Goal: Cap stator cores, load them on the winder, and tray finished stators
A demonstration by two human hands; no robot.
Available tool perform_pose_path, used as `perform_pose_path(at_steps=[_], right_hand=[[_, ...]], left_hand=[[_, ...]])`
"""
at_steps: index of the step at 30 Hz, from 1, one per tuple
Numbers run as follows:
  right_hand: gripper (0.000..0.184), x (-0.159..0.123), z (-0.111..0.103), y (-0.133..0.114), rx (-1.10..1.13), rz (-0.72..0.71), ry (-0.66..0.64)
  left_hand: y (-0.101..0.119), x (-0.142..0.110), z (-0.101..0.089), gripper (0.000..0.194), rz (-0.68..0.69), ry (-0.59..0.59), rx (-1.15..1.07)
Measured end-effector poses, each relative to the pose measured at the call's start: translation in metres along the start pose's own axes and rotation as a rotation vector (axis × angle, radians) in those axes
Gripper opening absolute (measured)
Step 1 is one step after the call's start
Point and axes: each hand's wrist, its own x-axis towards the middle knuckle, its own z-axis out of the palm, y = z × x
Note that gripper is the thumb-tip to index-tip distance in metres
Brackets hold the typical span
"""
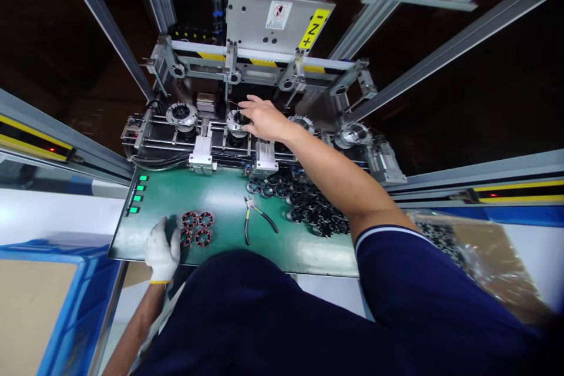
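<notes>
White cotton covers the left hand (162,249), fingers loosely parted; four orange-and-black wound rings (194,227) lie at its two o'clock. Bare right hand (267,120) reaches a round silver metal fixture (231,125), grip unclear. From it, black-and-yellow-handled metal pliers (249,202) lie at six o'clock, heaped black rings (315,211) at five.

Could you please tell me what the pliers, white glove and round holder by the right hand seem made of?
Pliers: probably steel, judging by the bare grey tip; the coloured grips look like plastic or rubber. White glove: likely knitted cloth, matte, trimmed in yellow. Round holder: apparently bare metal, with a silvery shine.
</notes>
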Motion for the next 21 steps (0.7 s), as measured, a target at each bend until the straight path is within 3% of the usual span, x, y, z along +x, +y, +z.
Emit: perform_pose_path(at_steps=[2, 5, 8, 10, 16, 18, 21], right_hand=[[0.037, -0.013, -0.004, -0.003, -0.015, -0.036, 0.047], [0.043, -0.051, -0.005, -0.013, -0.020, -0.039, 0.246], [0.045, -0.114, 0.007, -0.027, -0.013, 0.031, 0.421], [0.043, -0.165, 0.022, -0.036, 0.010, 0.117, 0.473], [0.032, -0.308, 0.087, -0.058, 0.079, 0.472, 0.338], [0.027, -0.336, 0.107, -0.062, 0.080, 0.540, 0.303], [0.025, -0.356, 0.125, -0.067, 0.092, 0.598, 0.267]], left_hand=[[0.002, 0.001, -0.001, 0.068, -0.011, -0.002, 0.003], [0.006, 0.004, -0.003, 0.070, -0.022, -0.008, 0.011], [0.009, 0.006, -0.007, 0.072, -0.026, -0.029, 0.025], [0.011, 0.006, -0.009, 0.074, -0.033, -0.047, 0.039], [0.016, 0.011, -0.014, 0.083, -0.051, -0.076, 0.087], [0.016, 0.012, -0.014, 0.083, -0.043, -0.078, 0.102], [0.012, 0.013, -0.015, 0.081, -0.016, -0.080, 0.120]])
